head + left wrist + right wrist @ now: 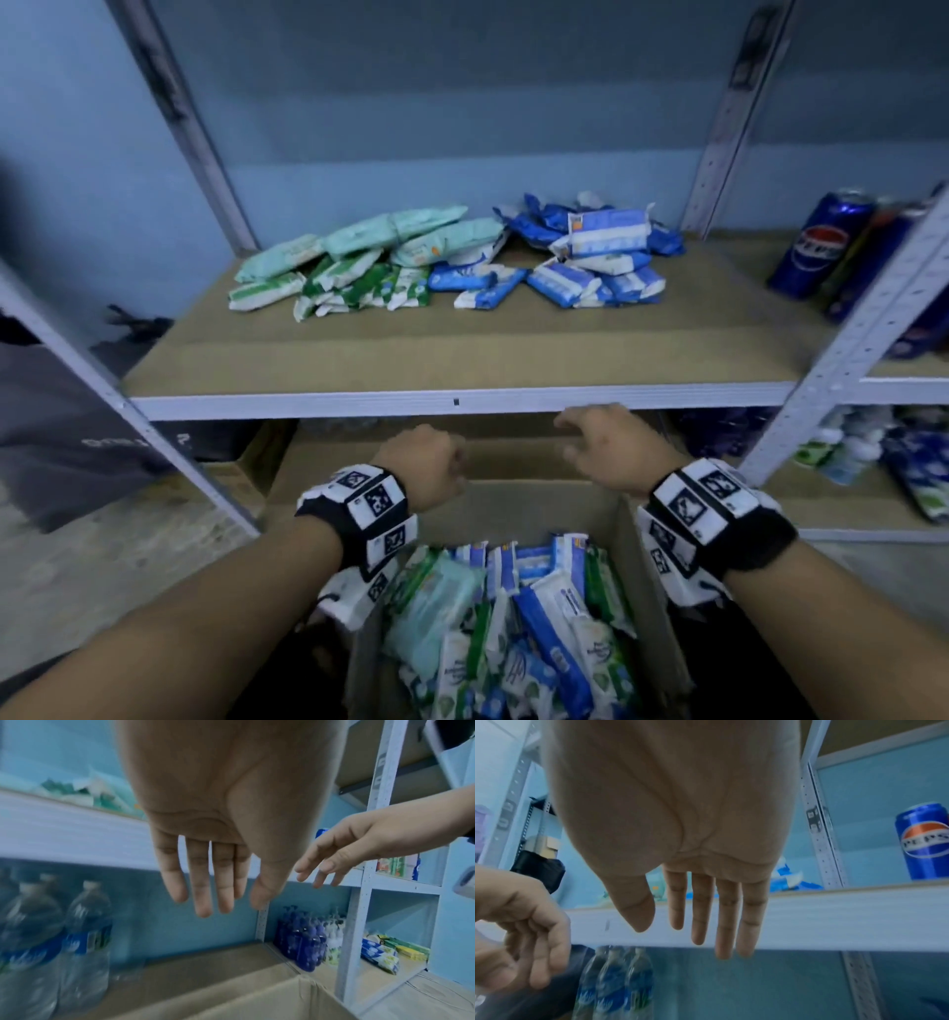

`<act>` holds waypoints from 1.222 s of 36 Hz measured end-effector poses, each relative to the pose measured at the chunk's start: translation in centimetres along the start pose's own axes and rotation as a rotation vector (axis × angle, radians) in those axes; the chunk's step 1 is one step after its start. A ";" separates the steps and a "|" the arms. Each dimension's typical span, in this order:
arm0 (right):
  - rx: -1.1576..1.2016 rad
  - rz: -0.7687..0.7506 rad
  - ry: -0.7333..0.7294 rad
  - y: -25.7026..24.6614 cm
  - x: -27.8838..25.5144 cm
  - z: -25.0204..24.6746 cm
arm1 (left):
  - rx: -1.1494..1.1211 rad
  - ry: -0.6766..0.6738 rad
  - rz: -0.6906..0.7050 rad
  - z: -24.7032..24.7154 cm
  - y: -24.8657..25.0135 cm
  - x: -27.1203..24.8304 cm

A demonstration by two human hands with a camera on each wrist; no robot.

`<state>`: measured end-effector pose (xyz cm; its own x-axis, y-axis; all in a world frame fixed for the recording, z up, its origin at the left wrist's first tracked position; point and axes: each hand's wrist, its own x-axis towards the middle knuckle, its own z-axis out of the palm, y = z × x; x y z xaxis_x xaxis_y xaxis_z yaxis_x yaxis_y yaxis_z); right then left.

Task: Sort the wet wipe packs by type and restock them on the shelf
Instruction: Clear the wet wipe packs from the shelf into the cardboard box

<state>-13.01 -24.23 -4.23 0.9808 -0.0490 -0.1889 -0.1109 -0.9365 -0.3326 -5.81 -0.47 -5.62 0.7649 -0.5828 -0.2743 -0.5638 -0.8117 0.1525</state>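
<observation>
My left hand (pixel 426 462) and right hand (pixel 606 447) hover over the box (pixel 652 591) of wet wipe packs (pixel 513 616) — fingers loose, slightly spread, holding nothing.

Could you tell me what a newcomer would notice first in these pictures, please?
Most striking is the heap of wet wipe packs on the shelf: green packs to the left, blue packs to the right. Below, the left hand and right hand hover empty above an open cardboard box crammed with mixed packs. A Pepsi can stands at the far right.
</observation>
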 end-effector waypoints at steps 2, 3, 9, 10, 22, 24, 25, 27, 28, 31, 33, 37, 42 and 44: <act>-0.003 -0.018 0.058 -0.5 0.7 -2.2 | 0.007 0.077 0.020 -2.6 -0.2 0.3; -0.013 -0.021 0.073 -0.6 1.1 -3.2 | 0.023 0.114 0.030 -3.7 -0.4 0.5; -0.047 0.000 0.102 -0.5 4.1 -8.1 | 0.078 0.257 0.041 -9.5 -2.0 2.7; -0.049 0.000 0.109 -0.4 4.6 -8.6 | 0.074 0.268 0.031 -10.1 -2.5 3.1; -0.167 -0.154 0.237 -3.4 13.2 -12.3 | 0.176 0.436 -0.255 -15.9 -9.9 11.3; -0.130 -0.171 0.231 -4.2 15.3 -12.2 | 0.158 0.434 -0.320 -16.5 -11.0 12.8; -0.107 -0.174 0.225 -4.6 16.4 -12.2 | 0.152 0.447 -0.339 -16.6 -11.7 13.6; -0.062 -0.175 0.233 -5.4 18.6 -12.2 | 0.146 0.480 -0.351 -16.7 -13.2 15.0; -0.044 -0.182 0.248 -5.8 19.6 -12.1 | 0.141 0.474 -0.350 -16.8 -13.9 15.6; -0.037 -0.236 0.305 -7.2 22.5 -11.7 | 0.109 0.436 -0.366 -17.1 -15.3 17.1; -0.070 -0.247 0.312 -8.0 24.1 -11.3 | 0.101 0.436 -0.378 -17.3 -16.0 17.9; -0.135 -0.254 0.277 -8.9 26.5 -10.7 | 0.131 0.480 -0.358 -17.5 -17.5 18.8; -0.163 -0.294 0.331 -9.4 27.8 -10.6 | 0.084 0.558 -0.363 -18.4 -18.1 19.1; -0.150 -0.290 0.354 -9.6 27.8 -10.8 | 0.031 0.614 -0.367 -18.7 -18.3 18.7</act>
<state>17.02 -20.39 3.69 0.9651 0.1306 0.2268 0.1740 -0.9676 -0.1830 24.66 2.77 4.24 0.9390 -0.1959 0.2826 -0.2381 -0.9634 0.1231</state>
